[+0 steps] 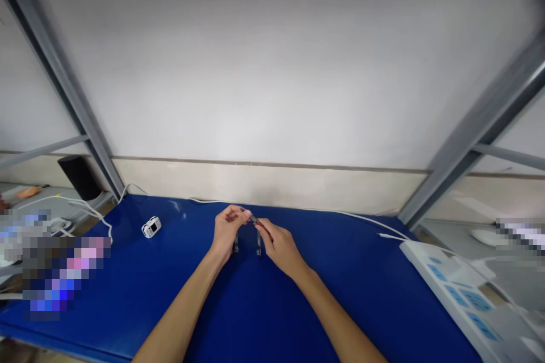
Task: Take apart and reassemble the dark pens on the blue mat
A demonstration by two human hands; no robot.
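Thumb and fingers of the left hand (230, 232) are closed in a pinch on a thin, dark, flexible-looking strip (254, 219), and the right hand (276, 244) grips it just beside, its fingers curled inward. The strip spans the small gap between the two hands, above the far part of a glossy, deep-blue tabletop (179, 300). Two narrow dark lengths (258, 243) hang below, one near each hand; whether they join the strip is hidden by the fingers.

Well apart to the left lies a small white rounded device with a black face (151, 227). Farther left, a pixelated patch covers something at the table's edge. At the right edge sits a white power strip with blue socket panels (457, 295). A thin white cable (353, 216) runs along the back, before a pale wall (264, 79).
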